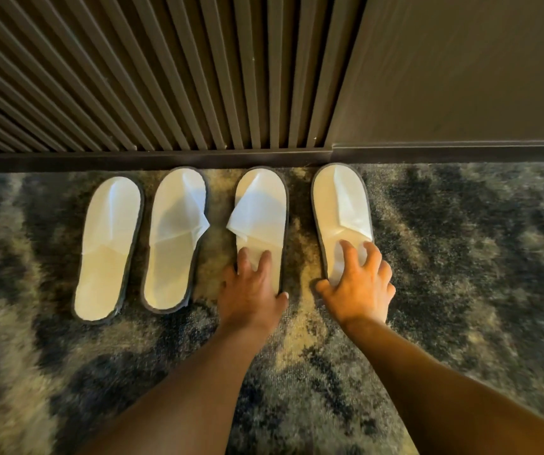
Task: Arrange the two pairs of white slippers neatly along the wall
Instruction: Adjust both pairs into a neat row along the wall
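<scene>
Several white slippers with dark edging lie in a row on the carpet, toes toward the wall. The far-left slipper (108, 247) and the second slipper (175, 241) lie close together, untouched. My left hand (251, 290) grips the heel end of the third slipper (262, 208), thumb at its right edge and fingers on the insole. My right hand (361, 284) holds the heel of the far-right slipper (341, 205), thumb at its left edge and fingers spread on the insole. A gap of carpet separates these two slippers.
A dark baseboard (165, 159) runs along the foot of a ribbed slatted wall (165, 77), with a plain panel (461, 77) to the right. The floor is a mottled dark and pale carpet (477, 241) all around.
</scene>
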